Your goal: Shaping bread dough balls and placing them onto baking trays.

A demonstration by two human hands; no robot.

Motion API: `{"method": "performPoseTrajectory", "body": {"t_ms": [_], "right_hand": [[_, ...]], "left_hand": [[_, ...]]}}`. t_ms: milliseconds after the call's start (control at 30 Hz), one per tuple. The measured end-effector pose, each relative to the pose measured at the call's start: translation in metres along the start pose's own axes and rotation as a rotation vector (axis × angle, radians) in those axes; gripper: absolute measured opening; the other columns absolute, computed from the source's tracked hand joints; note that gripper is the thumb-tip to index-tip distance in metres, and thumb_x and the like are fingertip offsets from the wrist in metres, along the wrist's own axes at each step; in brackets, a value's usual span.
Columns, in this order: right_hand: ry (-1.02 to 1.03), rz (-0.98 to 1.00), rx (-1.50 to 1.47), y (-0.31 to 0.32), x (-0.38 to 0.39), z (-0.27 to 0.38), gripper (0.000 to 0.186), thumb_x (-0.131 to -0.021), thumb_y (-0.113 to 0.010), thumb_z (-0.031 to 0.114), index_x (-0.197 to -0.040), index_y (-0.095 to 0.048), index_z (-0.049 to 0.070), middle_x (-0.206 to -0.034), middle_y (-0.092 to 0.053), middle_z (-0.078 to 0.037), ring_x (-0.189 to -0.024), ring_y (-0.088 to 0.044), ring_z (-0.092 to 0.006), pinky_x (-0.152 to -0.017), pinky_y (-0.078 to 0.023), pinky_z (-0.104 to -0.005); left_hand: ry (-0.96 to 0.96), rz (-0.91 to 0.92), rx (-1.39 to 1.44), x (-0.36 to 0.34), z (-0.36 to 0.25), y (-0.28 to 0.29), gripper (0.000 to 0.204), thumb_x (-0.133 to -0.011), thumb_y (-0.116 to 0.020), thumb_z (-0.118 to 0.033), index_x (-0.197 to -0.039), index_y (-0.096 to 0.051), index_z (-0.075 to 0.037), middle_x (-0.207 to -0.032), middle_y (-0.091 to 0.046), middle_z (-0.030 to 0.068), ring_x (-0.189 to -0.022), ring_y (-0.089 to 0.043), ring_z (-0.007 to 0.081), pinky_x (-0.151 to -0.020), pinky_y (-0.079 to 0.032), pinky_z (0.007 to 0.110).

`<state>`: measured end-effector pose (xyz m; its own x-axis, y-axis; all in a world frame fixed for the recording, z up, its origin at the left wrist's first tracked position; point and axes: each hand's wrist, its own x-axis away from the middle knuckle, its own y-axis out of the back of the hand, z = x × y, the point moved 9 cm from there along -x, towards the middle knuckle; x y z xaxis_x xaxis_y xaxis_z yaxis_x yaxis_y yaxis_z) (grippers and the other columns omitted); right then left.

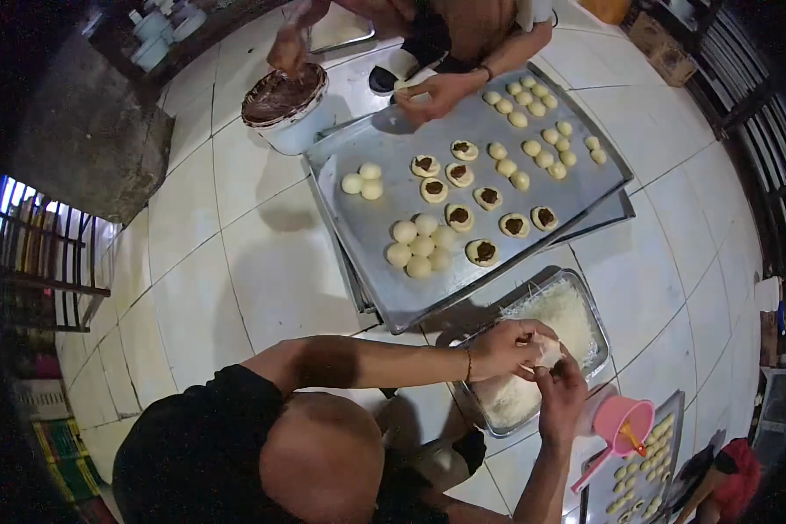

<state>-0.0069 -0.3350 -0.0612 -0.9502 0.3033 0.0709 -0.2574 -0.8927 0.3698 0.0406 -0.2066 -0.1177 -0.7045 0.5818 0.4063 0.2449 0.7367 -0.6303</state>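
Note:
Over a metal tray of pale shreds [576, 310], both my hands are closed around one pale piece of dough [547, 351]. My left hand [505, 349] grips it from the left, fingers bent. My right hand [562, 391] pinches it from the lower right; part of the dough is hidden by fingers. Beyond, a large grey baking tray [367, 249] carries smooth dough balls [419, 246] and flattened dough rounds with brown filling [486, 253]. More small dough balls [524, 100] lie toward its far right.
Across from me, a person's hand [437, 98] holds dough over the tray; their other hand [288, 52] is at a white bucket of brown filling [301, 131]. A pink dipper [618, 415] stands near a tray of dough pieces [598, 498]. Another person in red [741, 476] is lower right.

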Motion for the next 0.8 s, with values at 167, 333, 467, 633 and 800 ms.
{"method": "performPoseTrajectory", "body": {"t_ms": [167, 333, 467, 633, 800], "right_hand": [[0.238, 0.073, 0.223, -0.019, 0.001, 0.033, 0.032, -0.082, -0.062, -0.005, -0.113, -0.062, 0.001, -0.099, -0.060, -0.010, -0.088, -0.056, -0.0186, -0.077, -0.048, -0.0278], [0.434, 0.058, 0.331, -0.018, -0.002, 0.056, 0.022, -0.081, -0.063, -0.006, -0.102, -0.065, 0.000, -0.099, -0.060, -0.010, -0.086, -0.057, -0.0179, -0.075, -0.049, -0.0269], [0.306, 0.088, 0.187, -0.016, -0.008, 0.047, 0.016, -0.080, -0.063, -0.006, -0.094, -0.066, 0.000, -0.100, -0.060, -0.012, -0.083, -0.058, -0.0187, -0.073, -0.050, -0.0276], [0.230, 0.133, 0.067, -0.022, -0.005, 0.061, 0.008, -0.083, -0.065, -0.001, -0.092, -0.064, 0.000, -0.099, -0.061, -0.011, -0.084, -0.057, -0.0188, -0.075, -0.049, -0.0274], [0.185, 0.095, 0.026, -0.018, -0.012, 0.075, 0.009, -0.088, -0.064, 0.007, -0.093, -0.062, -0.001, -0.099, -0.061, -0.011, -0.084, -0.056, -0.0180, -0.076, -0.047, -0.0256]], "left_hand": [[-0.062, 0.006, -0.594, 0.014, -0.030, -0.012, 0.041, -0.084, -0.056, 0.005, -0.124, -0.057, -0.001, -0.092, -0.066, 0.0056, -0.076, -0.061, 0.0138, -0.070, -0.055, 0.026], [-0.549, -0.051, -0.867, 0.035, -0.066, -0.032, 0.043, -0.084, -0.059, 0.001, -0.126, -0.056, 0.000, -0.100, -0.068, 0.0099, -0.076, -0.063, 0.0180, -0.076, -0.055, 0.029], [-0.776, -0.072, -0.692, 0.050, -0.084, -0.024, 0.050, -0.084, -0.061, -0.002, -0.133, -0.049, -0.001, -0.109, -0.066, 0.0140, -0.081, -0.063, 0.0209, -0.080, -0.053, 0.031], [-0.451, -0.024, -0.703, 0.039, -0.068, -0.013, 0.060, -0.086, -0.062, -0.004, -0.140, -0.038, -0.001, -0.124, -0.058, 0.0161, -0.095, -0.062, 0.0216, -0.086, -0.050, 0.031], [-0.667, 0.071, -0.652, 0.046, -0.070, -0.034, 0.060, -0.088, -0.062, -0.006, -0.140, -0.033, -0.001, -0.132, -0.051, 0.0150, -0.103, -0.059, 0.0202, -0.088, -0.048, 0.029]]}}
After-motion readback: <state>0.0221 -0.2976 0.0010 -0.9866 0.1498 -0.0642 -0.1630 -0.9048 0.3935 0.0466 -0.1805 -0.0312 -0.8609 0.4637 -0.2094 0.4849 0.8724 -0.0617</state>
